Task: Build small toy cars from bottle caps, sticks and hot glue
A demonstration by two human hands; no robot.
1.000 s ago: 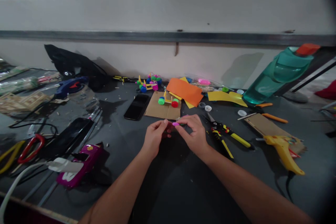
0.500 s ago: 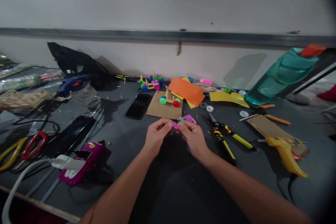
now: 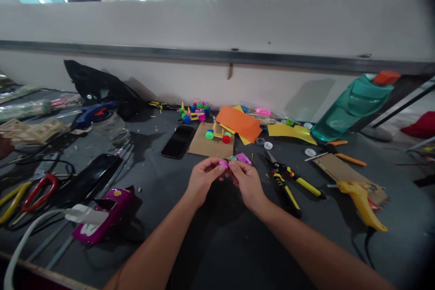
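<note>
Operating from a distance through the head camera, I am holding a small pink piece [image 3: 223, 164] just in front of the near edge of the cardboard sheet [image 3: 210, 148], above a dark counter [image 3: 159, 235]. My left hand [image 3: 203, 177] is grasping the piece, its grip pinched between thumb and fingers; my right hand [image 3: 248, 183] is meeting it from the other side, thumb and fingertips drawn together, though I cannot tell whether that grip is holding the piece's edge or something else hidden there. A pink packet [image 3: 244, 158] is lying off the cardboard sheet's near right corner. On the sheet itself, a yellow-framed model car [image 3: 219, 134] with green and red wheels is resting, while a black phone [image 3: 177, 142] is lying just to the left of the sheet. An orange paper [image 3: 239, 123] is spreading by its far right corner, and a colourful assembly [image 3: 194, 112] is sitting beyond its far left corner. Yellow-handled cutters [image 3: 278, 166] are lying near the sheet, to its right, with a yellow glue gun [image 3: 356, 197] resting well apart on the same side. A purple socket block [image 3: 117, 199] is sitting to the sheet's near left, taking a white plug [image 3: 86, 216].
</note>
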